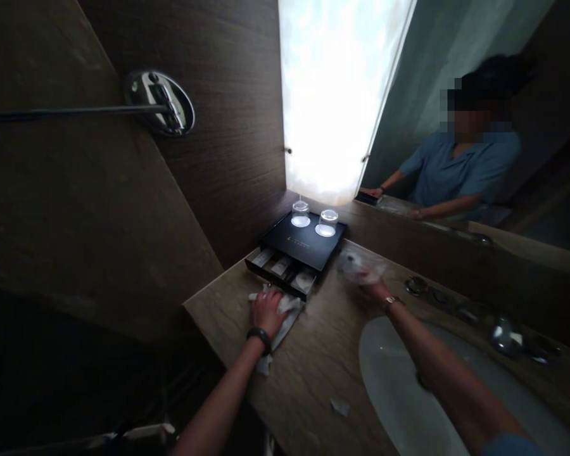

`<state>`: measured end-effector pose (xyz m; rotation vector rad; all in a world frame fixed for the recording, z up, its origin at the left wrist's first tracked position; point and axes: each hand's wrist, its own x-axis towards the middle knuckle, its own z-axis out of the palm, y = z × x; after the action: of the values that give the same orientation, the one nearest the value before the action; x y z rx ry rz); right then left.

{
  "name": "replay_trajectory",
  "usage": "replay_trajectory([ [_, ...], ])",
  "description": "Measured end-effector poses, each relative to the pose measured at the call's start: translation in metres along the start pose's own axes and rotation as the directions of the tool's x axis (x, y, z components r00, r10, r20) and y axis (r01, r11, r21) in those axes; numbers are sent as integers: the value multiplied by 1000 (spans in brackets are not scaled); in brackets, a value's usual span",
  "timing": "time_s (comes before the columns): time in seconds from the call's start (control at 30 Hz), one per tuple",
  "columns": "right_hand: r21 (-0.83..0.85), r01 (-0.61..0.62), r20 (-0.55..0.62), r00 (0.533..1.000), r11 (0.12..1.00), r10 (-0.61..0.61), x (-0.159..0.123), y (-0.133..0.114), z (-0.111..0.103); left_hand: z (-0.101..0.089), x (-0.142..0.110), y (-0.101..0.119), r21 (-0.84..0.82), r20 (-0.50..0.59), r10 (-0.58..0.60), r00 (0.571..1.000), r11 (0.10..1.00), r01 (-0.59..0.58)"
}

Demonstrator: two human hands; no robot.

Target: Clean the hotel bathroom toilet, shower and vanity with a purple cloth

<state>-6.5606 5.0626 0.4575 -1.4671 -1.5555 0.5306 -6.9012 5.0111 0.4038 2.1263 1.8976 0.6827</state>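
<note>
Wiping looks like the step in hand: left hand lies flat, fingers spread, pressed on a white cloth near the surface's left edge, just in front of the black tray w/ its drawer pulled open. Two glasses stand upside down on the tray top, toward the back corner. Right hand is right of the tray, closed around something pale and crumpled; motion blur, can't tell if cloth or wrapper. Sink basin sits at the right, forearm crossing it. Next move, prob.: cloth must sweep the strip by the tray w/o bumping the drawer. Hard to make out: drawer contents, taps at far right, a small scrap near the front edge. The mirror shows only a reflection of the person.
</note>
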Motion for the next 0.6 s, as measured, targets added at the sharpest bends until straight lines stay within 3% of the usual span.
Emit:
replay_trajectory([
  [0.13,52,-104,-93,990,993,108,-49,-9,-44,-5,5,-4,-139,5,-5,1000,990,6],
  [0.23,197,-114,-90,987,974,134,-103,-31,-63,-13,3,-17,-323,-13,-103,995,942,93],
  [0.33,387,-221,-24,968,895,249,-153,-55,-65,-25,-3,-35,-469,-23,-213,977,865,178],
  [0.47,623,-404,31,868,670,495,-196,-74,-61,-35,-14,-45,-492,-63,-291,955,841,224],
  [0.53,681,-433,63,838,591,541,-208,-76,-63,-31,-24,-37,-457,-73,-248,966,869,189],
  [0.6,704,-430,72,835,566,545,-218,-76,-67,-22,-38,-19,-366,-42,-148,988,923,123],
])
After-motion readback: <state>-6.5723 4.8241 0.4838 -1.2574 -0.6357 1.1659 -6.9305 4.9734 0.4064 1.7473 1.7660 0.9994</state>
